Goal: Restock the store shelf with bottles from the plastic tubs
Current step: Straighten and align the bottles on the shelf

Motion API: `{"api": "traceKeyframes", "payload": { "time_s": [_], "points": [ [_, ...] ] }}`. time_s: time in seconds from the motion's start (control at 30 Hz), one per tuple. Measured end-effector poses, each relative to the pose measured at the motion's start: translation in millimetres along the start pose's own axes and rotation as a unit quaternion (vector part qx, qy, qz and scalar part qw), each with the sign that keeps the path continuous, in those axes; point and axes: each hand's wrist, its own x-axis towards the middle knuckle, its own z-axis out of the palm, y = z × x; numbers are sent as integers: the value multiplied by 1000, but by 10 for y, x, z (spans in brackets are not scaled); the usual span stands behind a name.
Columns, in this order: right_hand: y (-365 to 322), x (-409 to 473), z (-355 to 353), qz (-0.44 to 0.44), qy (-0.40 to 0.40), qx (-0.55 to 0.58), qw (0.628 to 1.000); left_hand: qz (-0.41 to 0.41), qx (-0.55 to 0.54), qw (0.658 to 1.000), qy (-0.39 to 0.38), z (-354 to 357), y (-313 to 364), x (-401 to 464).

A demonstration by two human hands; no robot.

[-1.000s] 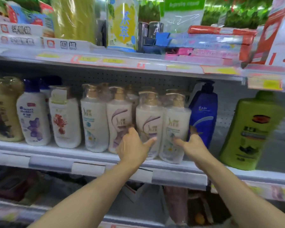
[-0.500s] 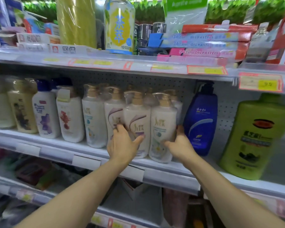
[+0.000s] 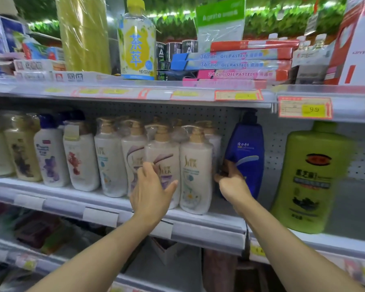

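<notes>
- Top shelf, stacked boxes: two read "36 Color OIL PASTELS", the pink one under them "24 Color OIL PASTELS".
- Tall drink bottle carries big blue "茶萃".
- Green-topped bag says "Agrate", rest blurred.
- Yellow price tag on the shelf edge: "9.9".
- White pump bottle: "SILK".
</notes>
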Motion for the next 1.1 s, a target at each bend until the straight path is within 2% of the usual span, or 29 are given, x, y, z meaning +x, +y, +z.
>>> {"api": "traceKeyframes", "payload": {
  "time_s": [0.1, 0.2, 0.3, 0.43, 0.57, 0.8, 0.87, 1.0, 1.1],
  "points": [
    [98, -25, -68, -27, 77, -21, 996, -7, -6, 1000, 24, 1, 58, -47],
    [217, -36, -193, -59, 149, -50, 986, 28, -2, 999, 46, 44, 211, -192],
    [277, -47, -314, -53, 136, -62, 987, 79, -13, 996, 32, 162, 451, -352],
    [308, -122, -469, -61, 103, -74, 990, 133, -84, 987, -32, 375, 770, -426],
    [271, -214, -613, -72, 60, -94, 991, 96, -85, 985, -120, 644, 974, -312],
    [352, -434, -784, -38, 24, -151, 988, 74, -67, 972, -212, 1002, 1065, -257],
    [398, -559, -857, -39, 59, -178, 981, 62, -82, 971, -217, 1058, 1054, -260],
    [522, -711, -1029, -93, 214, -177, 956, 78, -84, 977, -182, 1136, 1124, -333],
    [642, -631, -1166, -52, 307, -179, 933, 115, -107, 967, -200, 1201, 1276, -410]
  ]
}}
